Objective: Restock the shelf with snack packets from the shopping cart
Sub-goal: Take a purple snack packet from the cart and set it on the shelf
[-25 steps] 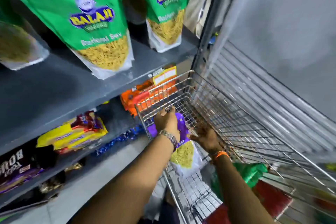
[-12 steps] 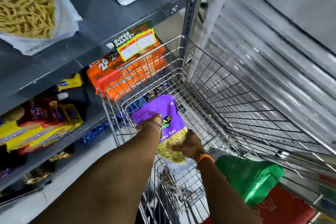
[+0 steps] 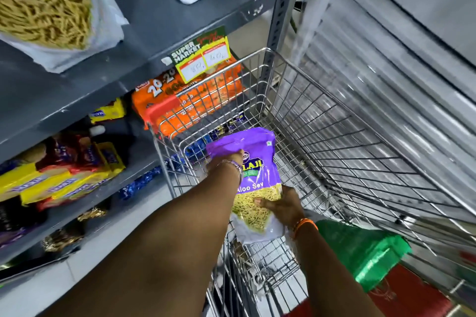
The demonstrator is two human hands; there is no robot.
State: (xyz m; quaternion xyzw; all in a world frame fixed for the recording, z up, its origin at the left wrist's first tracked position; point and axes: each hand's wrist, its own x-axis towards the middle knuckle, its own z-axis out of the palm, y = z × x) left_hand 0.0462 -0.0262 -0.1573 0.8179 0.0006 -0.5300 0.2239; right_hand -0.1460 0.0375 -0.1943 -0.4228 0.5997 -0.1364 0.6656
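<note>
A purple Aloo Sev snack packet (image 3: 257,172) is held inside the wire shopping cart (image 3: 342,152), above its floor. My left hand (image 3: 226,162) grips the packet's purple top edge. My right hand (image 3: 282,207) holds its clear lower part, thumb across the yellow sev. A green packet (image 3: 365,252) and something red (image 3: 401,293) lie in the cart at lower right. The grey shelf (image 3: 159,20) to the left carries clear-bottomed sev packets (image 3: 49,8) on its upper level.
An orange biscuit pack (image 3: 185,100) and a price tag (image 3: 203,59) sit behind the cart's front wall. Yellow and red biscuit packs (image 3: 64,175) fill the lower shelf. A shelf upright (image 3: 280,8) and a ribbed metal shutter (image 3: 386,85) stand to the right.
Both hands have taken hold of the purple packet and lifted it a little within the cart. The view has tilted down, so the green shelf packets now show only their bottoms.
</note>
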